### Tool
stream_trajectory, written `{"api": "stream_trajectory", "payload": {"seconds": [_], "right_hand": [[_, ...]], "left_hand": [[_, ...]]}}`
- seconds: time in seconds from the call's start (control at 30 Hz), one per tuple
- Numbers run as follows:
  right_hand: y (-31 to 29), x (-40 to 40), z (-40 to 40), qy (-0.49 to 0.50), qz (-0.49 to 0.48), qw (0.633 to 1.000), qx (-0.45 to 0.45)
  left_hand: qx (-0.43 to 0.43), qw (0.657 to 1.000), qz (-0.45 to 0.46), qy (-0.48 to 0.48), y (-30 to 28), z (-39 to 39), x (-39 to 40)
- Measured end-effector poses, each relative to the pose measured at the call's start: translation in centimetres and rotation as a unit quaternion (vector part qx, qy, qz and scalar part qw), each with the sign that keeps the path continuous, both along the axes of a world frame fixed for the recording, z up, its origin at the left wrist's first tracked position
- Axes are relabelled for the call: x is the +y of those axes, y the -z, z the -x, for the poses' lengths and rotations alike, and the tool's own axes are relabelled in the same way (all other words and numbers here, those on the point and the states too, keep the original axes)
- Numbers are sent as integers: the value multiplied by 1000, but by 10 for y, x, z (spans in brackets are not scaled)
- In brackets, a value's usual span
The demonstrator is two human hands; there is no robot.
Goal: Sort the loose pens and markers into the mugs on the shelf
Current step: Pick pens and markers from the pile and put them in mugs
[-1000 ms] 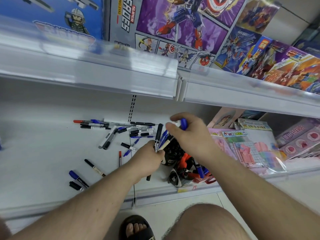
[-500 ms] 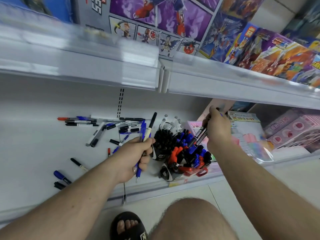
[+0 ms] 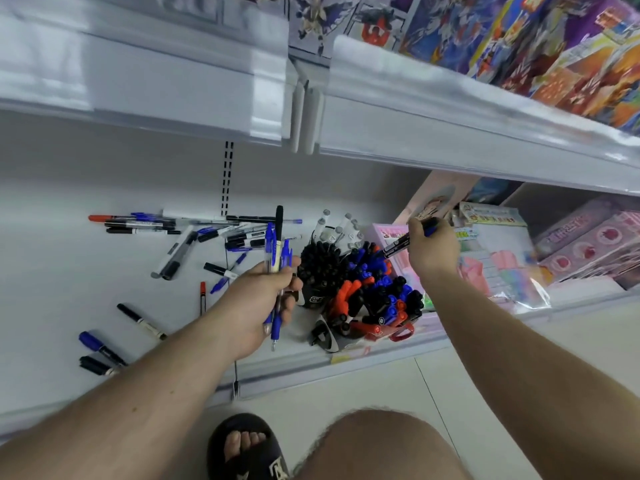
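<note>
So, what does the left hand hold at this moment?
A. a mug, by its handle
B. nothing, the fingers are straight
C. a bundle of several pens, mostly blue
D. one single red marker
C: the left hand grips a bundle of pens, mostly blue with one black-capped among them, beside the mugs packed with markers.

- Mugs (image 3: 317, 299): walls mostly hidden behind packed marker caps; count not determinable.
- Left hand (image 3: 258, 303): palm covers mid-barrels of the pen bundle (image 3: 275, 251); number of pens unclear.
- Right hand (image 3: 431, 249): fingers hide most of the black marker (image 3: 398, 244); blue end barely shows.
- Toy boxes (image 3: 519, 39) on upper shelf: motion-blurred, cut by top edge; print unreadable.
- Sandal (image 3: 249, 448): cut off by bottom edge.
</note>
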State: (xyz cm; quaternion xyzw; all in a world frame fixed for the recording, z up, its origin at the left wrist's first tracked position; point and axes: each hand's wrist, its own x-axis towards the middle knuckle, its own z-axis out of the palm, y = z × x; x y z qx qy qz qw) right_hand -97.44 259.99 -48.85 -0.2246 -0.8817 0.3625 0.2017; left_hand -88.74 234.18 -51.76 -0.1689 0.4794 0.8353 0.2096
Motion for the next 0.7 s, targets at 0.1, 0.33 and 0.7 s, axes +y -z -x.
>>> {"api": "stream_trajectory", "payload": {"seconds": [0.1, 0.33, 0.7], "right_hand": [[15, 1, 14, -8, -28, 1000, -9], [65, -1, 30, -38, -107, 988, -104], [93, -16, 29, -166, -290, 844, -419]], "left_hand": [[-1, 1000, 8, -6, 4, 5, 1], [4, 1000, 20, -13, 10, 7, -2], [-15, 996, -69, 52, -2, 1, -17]]}}
